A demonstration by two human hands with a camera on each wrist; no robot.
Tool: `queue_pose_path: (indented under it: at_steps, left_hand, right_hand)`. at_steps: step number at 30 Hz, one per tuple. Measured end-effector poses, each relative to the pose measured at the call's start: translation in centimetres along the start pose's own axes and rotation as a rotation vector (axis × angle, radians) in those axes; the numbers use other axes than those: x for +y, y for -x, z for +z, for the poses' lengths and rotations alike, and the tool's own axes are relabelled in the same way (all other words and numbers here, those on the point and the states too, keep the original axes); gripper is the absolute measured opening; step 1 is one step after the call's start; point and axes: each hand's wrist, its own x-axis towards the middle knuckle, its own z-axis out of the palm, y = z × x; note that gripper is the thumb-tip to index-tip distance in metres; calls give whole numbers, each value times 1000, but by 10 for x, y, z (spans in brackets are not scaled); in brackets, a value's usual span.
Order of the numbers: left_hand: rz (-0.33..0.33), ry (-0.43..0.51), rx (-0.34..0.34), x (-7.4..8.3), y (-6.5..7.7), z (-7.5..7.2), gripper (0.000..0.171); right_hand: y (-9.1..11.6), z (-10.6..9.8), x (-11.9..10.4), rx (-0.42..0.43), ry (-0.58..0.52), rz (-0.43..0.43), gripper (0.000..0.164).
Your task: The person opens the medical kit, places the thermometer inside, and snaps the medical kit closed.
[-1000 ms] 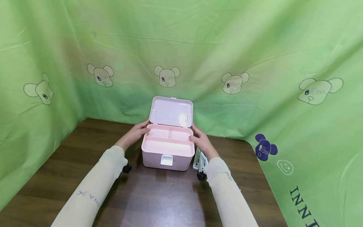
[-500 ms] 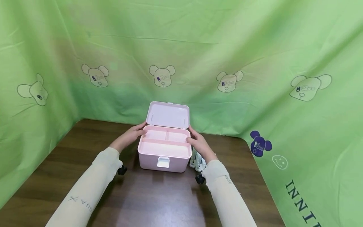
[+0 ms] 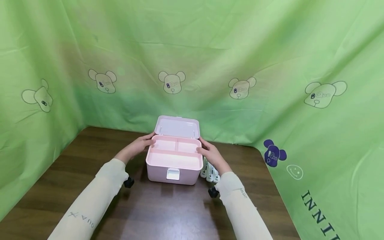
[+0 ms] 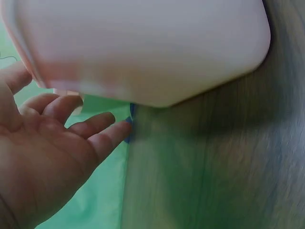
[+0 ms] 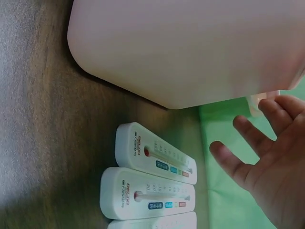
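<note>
A pink plastic storage box [image 3: 159, 174] stands on the table, its paler lid [image 3: 177, 128] raised and leaning back. Inside sits a pink tray with three compartments, and nothing is seen in them. My left hand [image 3: 135, 147] holds the back left corner, thumb over the rim and fingers round behind by the hinge. The right hand [image 3: 213, 157] grips the back right corner likewise. Both wrist views show the lower fingers clear of the box walls. Beside the box's right wall lie white thermometers [image 5: 150, 194] with red bulbs, partly under the right hand in the head view.
The brown wooden table [image 3: 168, 213] ends at a green printed cloth [image 3: 207, 116] close behind the box. A white latch [image 3: 173, 174] hangs on the box front. Black wrist devices [image 3: 128, 182] sit below both cuffs.
The lid's top edge has sunk lower in the head view as the lid tilts. Both hands keep their hold on the box corners. The head view has shifted slightly.
</note>
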Motion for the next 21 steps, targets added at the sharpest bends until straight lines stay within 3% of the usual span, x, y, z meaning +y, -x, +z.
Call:
queue_pose_path:
  at_steps: [3,7,14,21]
  left_hand:
    - [-8,60,21,1,1,5,67]
    - [-5,65,92,3,3,9,61]
    - [79,-36,259,3,15,19,60]
    - [142,-94,322,2,40,34,66]
  right_hand:
    - [3,-1,-1,17,39,6,72]
    - [5,-3,-4,58,141,-21,70]
    - [17,-6,-18,110,262,-99,62]
    - [46,-16,-25,176,408,-185,56]
